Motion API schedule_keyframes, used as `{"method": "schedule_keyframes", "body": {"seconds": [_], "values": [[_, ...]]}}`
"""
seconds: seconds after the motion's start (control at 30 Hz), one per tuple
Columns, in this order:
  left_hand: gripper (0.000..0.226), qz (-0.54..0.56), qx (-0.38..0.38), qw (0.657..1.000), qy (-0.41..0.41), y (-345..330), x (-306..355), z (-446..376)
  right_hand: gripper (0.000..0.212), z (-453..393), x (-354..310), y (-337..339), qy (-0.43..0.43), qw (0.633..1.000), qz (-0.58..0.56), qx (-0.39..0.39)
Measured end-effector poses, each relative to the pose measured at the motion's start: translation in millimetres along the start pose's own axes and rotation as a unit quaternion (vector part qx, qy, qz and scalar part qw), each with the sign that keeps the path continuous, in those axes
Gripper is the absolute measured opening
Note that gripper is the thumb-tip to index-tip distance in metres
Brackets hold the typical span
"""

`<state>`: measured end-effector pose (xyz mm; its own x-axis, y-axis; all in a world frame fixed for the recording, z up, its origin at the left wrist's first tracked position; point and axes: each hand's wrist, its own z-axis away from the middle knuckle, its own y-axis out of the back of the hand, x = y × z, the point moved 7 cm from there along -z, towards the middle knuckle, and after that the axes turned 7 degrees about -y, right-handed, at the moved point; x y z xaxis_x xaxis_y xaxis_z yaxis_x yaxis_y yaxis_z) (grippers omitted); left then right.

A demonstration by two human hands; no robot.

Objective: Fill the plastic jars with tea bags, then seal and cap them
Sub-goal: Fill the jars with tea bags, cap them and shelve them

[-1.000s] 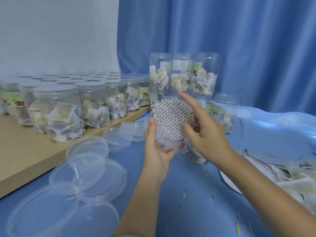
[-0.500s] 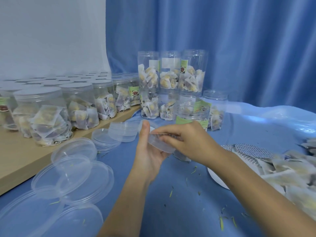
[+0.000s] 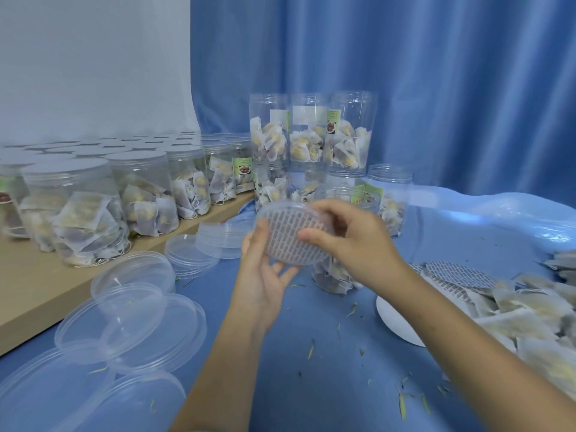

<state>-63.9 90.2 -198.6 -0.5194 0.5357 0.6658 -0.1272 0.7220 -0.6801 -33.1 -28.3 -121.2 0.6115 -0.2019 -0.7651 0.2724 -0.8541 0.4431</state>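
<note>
A clear plastic lid (image 3: 291, 233) with a printed seal liner inside it is held tilted between both hands at the centre. My left hand (image 3: 265, 275) cups its lower left rim from below. My right hand (image 3: 346, 236) pinches its right edge with thumb and fingers. Directly behind the hands stands an uncapped jar (image 3: 343, 275) filled with tea bags, mostly hidden by my right hand. More uncapped filled jars (image 3: 311, 132) are stacked behind it.
Capped filled jars (image 3: 81, 210) line a wooden board (image 3: 34, 297) at left. Loose clear lids (image 3: 131, 319) lie on the blue cloth at lower left. Seal liners (image 3: 455, 272), a white disc (image 3: 396, 316) and a heap of tea bags (image 3: 530, 319) lie at right.
The liner, first held up flat against the lid, now sits inside it. The lid dropped edge-on, then tilted up again so its face shows.
</note>
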Motion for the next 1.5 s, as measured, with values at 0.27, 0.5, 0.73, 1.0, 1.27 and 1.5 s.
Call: {"method": "schedule_keyframes", "body": {"seconds": [0.27, 0.5, 0.73, 1.0, 1.27, 1.5], "values": [[0.022, -0.033, -0.019, 0.995, -0.089, -22.2, 19.4, 4.7, 0.097, 6.4, -29.4, -6.5, 0.127, 0.949, 0.283, -0.045], [0.011, -0.076, -0.123, 0.982, -0.118, -85.0, 32.6, 19.8, 0.105, 2.4, -35.7, 41.4, 0.067, 0.974, 0.209, 0.058], [0.066, -0.420, 0.084, 0.892, -0.146, -67.7, 23.6, -20.9, 0.117, -8.2, 12.3, 88.4, -0.129, 0.979, 0.027, 0.153], [0.146, -0.466, 0.028, 0.881, -0.078, -45.7, -53.4, -46.9, 0.113, -14.7, 52.5, 79.0, -0.238, 0.966, 0.004, 0.101], [0.113, -0.553, -0.008, 0.810, -0.195, -41.4, -40.1, -36.1, 0.079, -21.6, 55.7, 81.8, -0.175, 0.984, -0.040, 0.021], [0.103, -0.662, -0.027, 0.678, -0.318, -42.5, -17.6, -18.2, 0.111, -14.3, 55.3, 69.1, -0.105, 0.990, 0.024, -0.092]]}}
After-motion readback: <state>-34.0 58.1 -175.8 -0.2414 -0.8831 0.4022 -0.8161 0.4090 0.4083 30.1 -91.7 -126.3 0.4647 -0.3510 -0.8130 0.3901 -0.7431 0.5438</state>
